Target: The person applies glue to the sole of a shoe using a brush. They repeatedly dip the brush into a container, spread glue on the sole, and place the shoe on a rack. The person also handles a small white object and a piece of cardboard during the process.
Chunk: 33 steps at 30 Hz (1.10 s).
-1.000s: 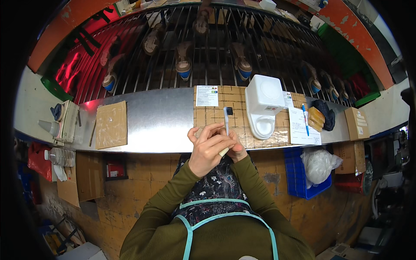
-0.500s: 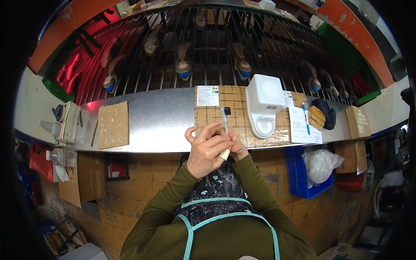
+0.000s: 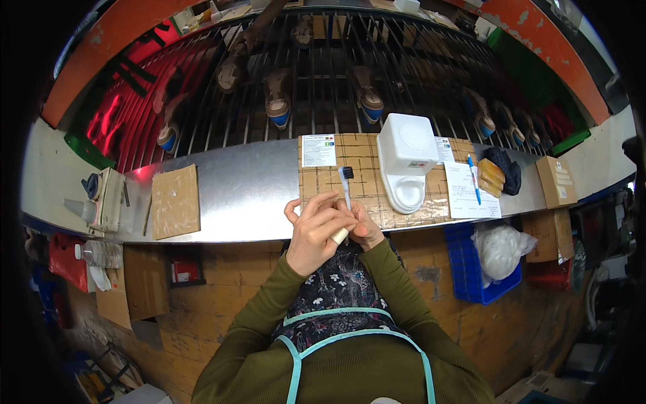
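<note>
Close together above the near edge of the bench are my left hand [image 3: 311, 236] and my right hand [image 3: 367, 227]. A small brush [image 3: 346, 182] with black bristles and a pale handle stands up between them, bristles uppermost. My right fingers close around its lower handle, which is partly hidden. Under the curled fingers of my left hand, a short cream-coloured piece [image 3: 339, 236] sticks out against the palm; its kind is unclear. The left little finger is lifted away. Beyond the hands lies a cardboard sheet [image 3: 363, 158] with a white dispenser-like container [image 3: 408, 145] on it.
Behind the bench, several shoes [image 3: 277, 101] with blue parts rest on a rack of metal bars [image 3: 323, 87]. Cardboard [image 3: 176, 202] lies left. A paper [image 3: 464, 202], a blue pen [image 3: 474, 178] and yellow blocks [image 3: 490, 178] sit right, above a blue crate [image 3: 464, 269].
The view has shifted slightly. The cream piece has tilted and moved a little left with my left hand. The brush stays upright between my hands.
</note>
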### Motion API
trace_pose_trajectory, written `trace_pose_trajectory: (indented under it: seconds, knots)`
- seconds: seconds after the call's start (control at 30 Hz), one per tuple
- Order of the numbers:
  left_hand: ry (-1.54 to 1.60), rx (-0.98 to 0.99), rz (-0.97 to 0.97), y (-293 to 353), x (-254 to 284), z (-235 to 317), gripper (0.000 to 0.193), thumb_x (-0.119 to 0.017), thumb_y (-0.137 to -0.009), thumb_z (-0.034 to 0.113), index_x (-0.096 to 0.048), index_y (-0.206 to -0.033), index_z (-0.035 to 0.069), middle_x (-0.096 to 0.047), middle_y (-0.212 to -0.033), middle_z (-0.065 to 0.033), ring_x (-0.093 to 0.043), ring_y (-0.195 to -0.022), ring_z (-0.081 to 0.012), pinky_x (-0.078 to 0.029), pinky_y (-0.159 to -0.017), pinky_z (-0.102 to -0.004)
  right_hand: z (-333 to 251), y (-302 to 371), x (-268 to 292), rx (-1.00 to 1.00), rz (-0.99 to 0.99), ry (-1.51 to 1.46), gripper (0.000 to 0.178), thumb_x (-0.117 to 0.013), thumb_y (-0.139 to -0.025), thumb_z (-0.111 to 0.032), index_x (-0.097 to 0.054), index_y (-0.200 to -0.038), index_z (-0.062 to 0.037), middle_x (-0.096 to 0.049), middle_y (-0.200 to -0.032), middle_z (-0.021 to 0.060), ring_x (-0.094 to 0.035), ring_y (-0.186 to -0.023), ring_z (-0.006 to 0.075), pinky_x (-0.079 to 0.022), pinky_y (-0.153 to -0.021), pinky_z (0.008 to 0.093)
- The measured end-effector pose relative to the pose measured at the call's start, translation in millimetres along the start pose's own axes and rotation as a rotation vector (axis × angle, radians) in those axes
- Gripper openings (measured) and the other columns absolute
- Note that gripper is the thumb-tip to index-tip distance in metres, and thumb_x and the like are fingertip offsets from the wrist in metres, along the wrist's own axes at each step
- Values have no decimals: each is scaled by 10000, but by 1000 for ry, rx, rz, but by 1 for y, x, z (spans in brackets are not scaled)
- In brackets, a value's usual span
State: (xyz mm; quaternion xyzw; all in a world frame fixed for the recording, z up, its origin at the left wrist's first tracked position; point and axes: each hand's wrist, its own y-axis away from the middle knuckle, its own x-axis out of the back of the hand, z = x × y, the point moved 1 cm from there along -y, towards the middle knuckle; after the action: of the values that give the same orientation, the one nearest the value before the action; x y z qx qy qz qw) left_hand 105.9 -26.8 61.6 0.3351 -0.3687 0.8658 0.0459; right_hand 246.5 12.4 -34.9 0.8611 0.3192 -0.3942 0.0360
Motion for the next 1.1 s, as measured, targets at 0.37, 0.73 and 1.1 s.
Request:
trace_pose_trajectory:
  seconds: [0.37,0.73,1.1]
  knots:
    - [-37,82,18,-3,4,4,40,-688,-788,113,-689,-824,131,-683,-856,11,-601,-1121,-247,-211,-994,-442,-5,8,-2,114,38,178,510,-798,-726,-512,-433,-784,-161,-599,-1096,56,-562,-968,115,-474,-853,263]
    - [161,476,203,14,-7,-82,93,-654,-863,115,-666,-868,22,-683,-880,-106,-646,-885,-252,-439,-819,-359,-127,133,-35,125,1017,1667,155,-595,-947,-220,-628,-906,-73,-601,-737,57,-544,-619,176,-353,-672,358]
    - [201,220,37,-98,-41,-136,117,-656,-862,115,-680,-892,4,-670,-872,-131,-653,-838,-266,-485,-772,-342,-126,110,-20,273,1082,2335,66,-719,-800,-169,-686,-851,-143,-559,-768,28,-542,-733,206,-293,-723,374]
